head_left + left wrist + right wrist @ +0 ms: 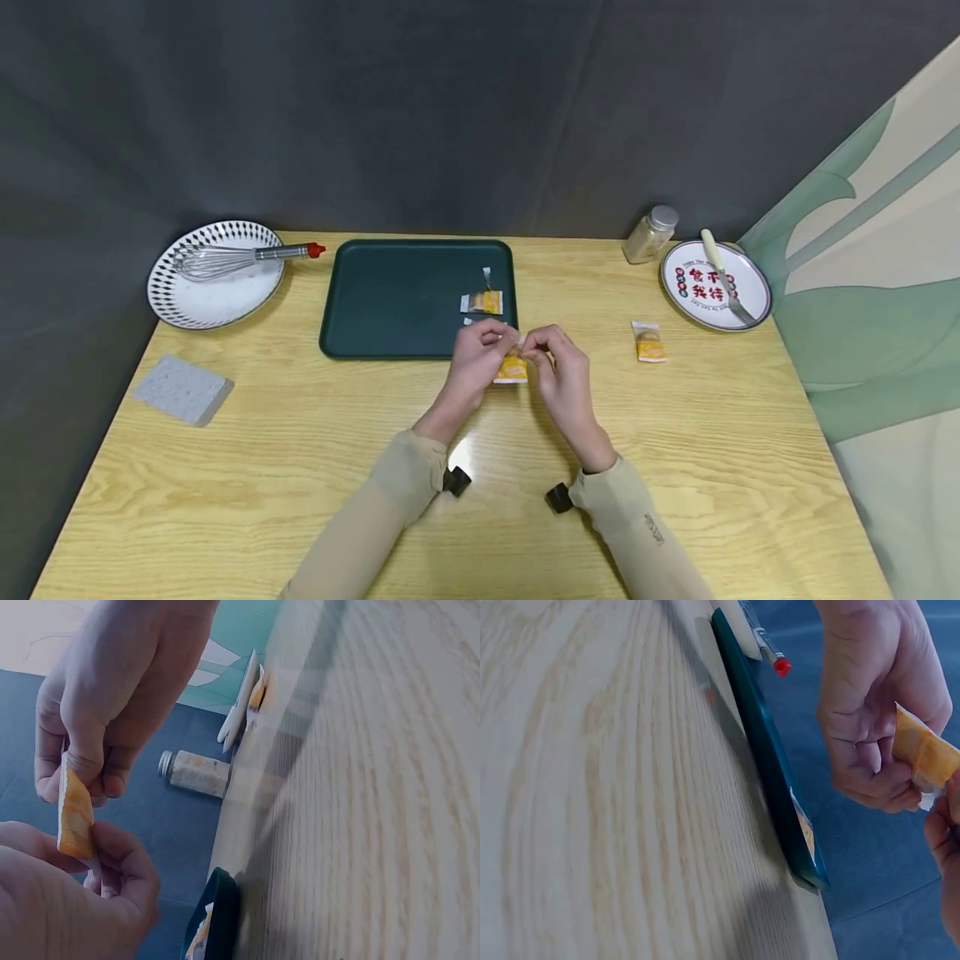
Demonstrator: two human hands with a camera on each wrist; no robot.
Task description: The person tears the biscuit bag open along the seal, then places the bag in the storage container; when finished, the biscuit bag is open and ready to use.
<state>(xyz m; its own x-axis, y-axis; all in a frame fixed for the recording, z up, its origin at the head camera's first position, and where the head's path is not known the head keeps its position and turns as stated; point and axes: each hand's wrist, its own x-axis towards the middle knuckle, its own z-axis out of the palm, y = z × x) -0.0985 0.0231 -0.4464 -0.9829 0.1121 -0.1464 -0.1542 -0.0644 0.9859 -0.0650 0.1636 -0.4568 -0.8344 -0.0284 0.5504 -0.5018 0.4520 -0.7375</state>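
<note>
Just in front of the dark green tray's (pixel 405 300) near right corner, both hands meet at a small orange and clear wrapped snack packet (pixel 512 369). My left hand (pixel 477 358) pinches its wrapper between thumb and fingers. From the other side my right hand (pixel 560 375) pinches the wrapper's upper edge. The wrist views show the packet (pixel 921 750) held up above the table level, fingertips of both hands close together at one end. A similar packet (pixel 491 302) lies on the tray's right side; another piece there is partly hidden behind my left hand.
Another snack packet (pixel 649 343) lies on the table to the right. Behind it stand a jar (pixel 649 237) and a plate (pixel 690 307) bearing a fork (pixel 723 279). At left are a patterned plate (pixel 217 308) with a whisk (pixel 247 258) and a grey block (pixel 182 390).
</note>
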